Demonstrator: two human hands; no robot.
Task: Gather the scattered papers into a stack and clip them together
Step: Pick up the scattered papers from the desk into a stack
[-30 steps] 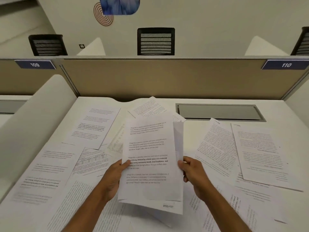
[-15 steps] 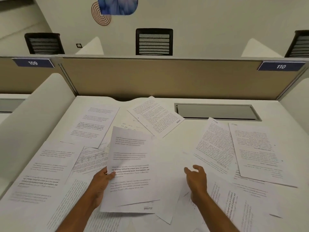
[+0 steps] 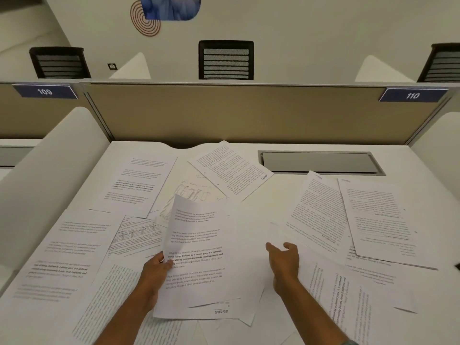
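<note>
The left hand grips the gathered sheets at their left edge, thumb pressed on the top page and fingers curled beneath. The right hand is just right of them with fingers loosely spread and holds nothing; whether it touches the paper under it cannot be told.

The gathered sheets are few, unevenly aligned, with offset corners showing at the bottom and the words "SPEED-POST" on a lower page. The top page carries printed paragraphs, one in bold, and its upper end curls upward. The bundle is low over the near middle of the white desk.

Loose papers lie scattered around it, overlapping at many angles: at least nine can be counted, some with text, two with tables.

Behind them a grey hatch is set into the desk, and a beige partition bears two blue number plates, 109 and 110. Three black chairs stand beyond it.
</note>
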